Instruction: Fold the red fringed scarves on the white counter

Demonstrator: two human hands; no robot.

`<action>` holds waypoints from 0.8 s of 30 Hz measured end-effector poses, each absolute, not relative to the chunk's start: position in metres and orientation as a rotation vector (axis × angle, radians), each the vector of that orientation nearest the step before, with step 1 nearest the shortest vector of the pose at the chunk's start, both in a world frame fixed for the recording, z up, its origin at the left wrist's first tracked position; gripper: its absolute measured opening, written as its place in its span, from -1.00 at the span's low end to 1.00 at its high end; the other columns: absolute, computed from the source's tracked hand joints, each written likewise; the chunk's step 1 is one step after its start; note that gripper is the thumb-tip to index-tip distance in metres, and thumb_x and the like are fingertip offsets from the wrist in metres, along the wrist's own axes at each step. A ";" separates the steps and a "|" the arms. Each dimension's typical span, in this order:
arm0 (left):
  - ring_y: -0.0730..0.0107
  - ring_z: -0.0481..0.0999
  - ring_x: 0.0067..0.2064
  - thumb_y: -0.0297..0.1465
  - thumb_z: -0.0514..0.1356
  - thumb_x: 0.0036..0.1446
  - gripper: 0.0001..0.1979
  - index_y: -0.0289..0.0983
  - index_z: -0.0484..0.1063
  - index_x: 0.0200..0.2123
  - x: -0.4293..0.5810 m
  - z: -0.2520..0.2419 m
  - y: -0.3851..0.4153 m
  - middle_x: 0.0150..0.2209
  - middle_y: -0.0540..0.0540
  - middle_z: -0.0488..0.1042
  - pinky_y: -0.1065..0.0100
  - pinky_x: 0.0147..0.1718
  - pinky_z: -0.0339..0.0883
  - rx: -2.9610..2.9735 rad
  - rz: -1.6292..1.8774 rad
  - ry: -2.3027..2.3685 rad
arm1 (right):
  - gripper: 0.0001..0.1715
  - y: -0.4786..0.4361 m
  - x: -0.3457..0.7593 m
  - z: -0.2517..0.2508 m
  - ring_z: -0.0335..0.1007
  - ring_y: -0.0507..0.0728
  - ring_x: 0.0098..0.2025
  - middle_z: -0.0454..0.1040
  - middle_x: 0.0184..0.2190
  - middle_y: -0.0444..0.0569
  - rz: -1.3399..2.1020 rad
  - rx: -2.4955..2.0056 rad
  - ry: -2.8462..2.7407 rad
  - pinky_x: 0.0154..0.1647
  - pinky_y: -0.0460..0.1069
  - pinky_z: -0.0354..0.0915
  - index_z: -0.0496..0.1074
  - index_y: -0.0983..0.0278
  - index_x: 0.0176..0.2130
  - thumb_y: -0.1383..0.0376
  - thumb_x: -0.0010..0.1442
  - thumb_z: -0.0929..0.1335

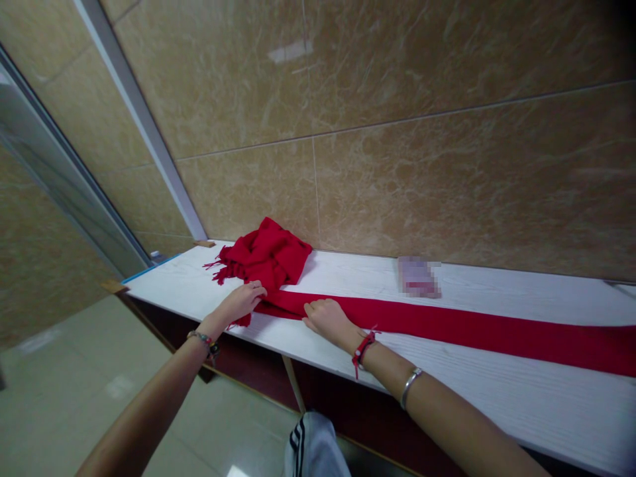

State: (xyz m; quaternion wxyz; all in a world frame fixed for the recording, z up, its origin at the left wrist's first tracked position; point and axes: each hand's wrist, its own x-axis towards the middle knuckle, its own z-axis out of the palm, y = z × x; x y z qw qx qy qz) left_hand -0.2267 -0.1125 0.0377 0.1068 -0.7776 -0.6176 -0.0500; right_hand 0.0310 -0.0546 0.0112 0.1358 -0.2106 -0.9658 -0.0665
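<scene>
A red fringed scarf (447, 324) runs in a long flat band along the white tabletop, from the middle out past the right edge of view. Its left part lies in a crumpled heap against the wall, with tassels spread at the left. My left hand (243, 299) grips the scarf where the heap meets the flat band. A short way to the right, my right hand (328, 319) is closed on the band's near edge. The fingertips of both hands are partly hidden by the cloth and the knuckles.
The white tabletop (497, 397) stands against a tan marbled tile wall (397, 165). Behind the scarf lies a small blurred packet (418, 277). A pale vertical strip (144, 119) runs down the wall at the left. Tiled floor (89, 371) shows at lower left.
</scene>
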 end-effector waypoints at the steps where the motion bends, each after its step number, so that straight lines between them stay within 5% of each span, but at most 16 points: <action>1: 0.40 0.38 -0.26 -0.57 -0.04 0.07 -0.77 -0.28 0.39 -0.32 -0.228 0.037 -0.112 -0.30 -0.08 0.36 0.40 -0.23 0.25 -2.291 -0.153 -1.827 | -0.79 -0.055 0.026 0.012 0.38 0.17 -0.26 0.47 -0.30 0.11 -0.194 -0.613 -2.805 -0.31 -0.01 0.23 0.36 0.40 -0.23 0.36 0.20 0.20; 5: 0.39 0.38 -0.29 -0.57 -0.04 0.08 -0.77 -0.29 0.39 -0.32 -0.228 0.034 -0.112 -0.31 -0.09 0.37 0.39 -0.26 0.26 -2.250 -0.103 -1.842 | -0.79 -0.056 0.017 0.012 0.38 0.17 -0.26 0.46 -0.30 0.11 -0.203 -0.613 -2.831 -0.33 0.00 0.23 0.36 0.41 -0.23 0.48 0.18 0.18; 11: 0.27 0.36 -0.17 -0.52 0.05 0.09 -0.82 -0.28 0.38 -0.24 -0.208 0.028 -0.118 -0.23 -0.14 0.39 0.27 -0.18 0.20 -2.244 0.062 -1.623 | -0.83 -0.055 0.019 0.006 0.35 0.15 -0.27 0.45 -0.32 0.07 -0.222 -0.556 -2.810 -0.32 -0.02 0.22 0.37 0.39 -0.27 0.46 0.18 0.20; 24: 0.30 0.34 -0.29 -0.58 0.08 0.09 -0.88 -0.30 0.38 -0.36 -0.209 0.012 -0.120 -0.38 -0.11 0.36 0.27 -0.27 0.20 -2.103 0.124 -1.344 | -0.89 -0.053 0.020 -0.004 0.26 0.11 -0.30 0.38 -0.37 0.00 -0.323 -0.403 -2.709 -0.31 -0.03 0.15 0.34 0.35 -0.33 0.45 0.19 0.23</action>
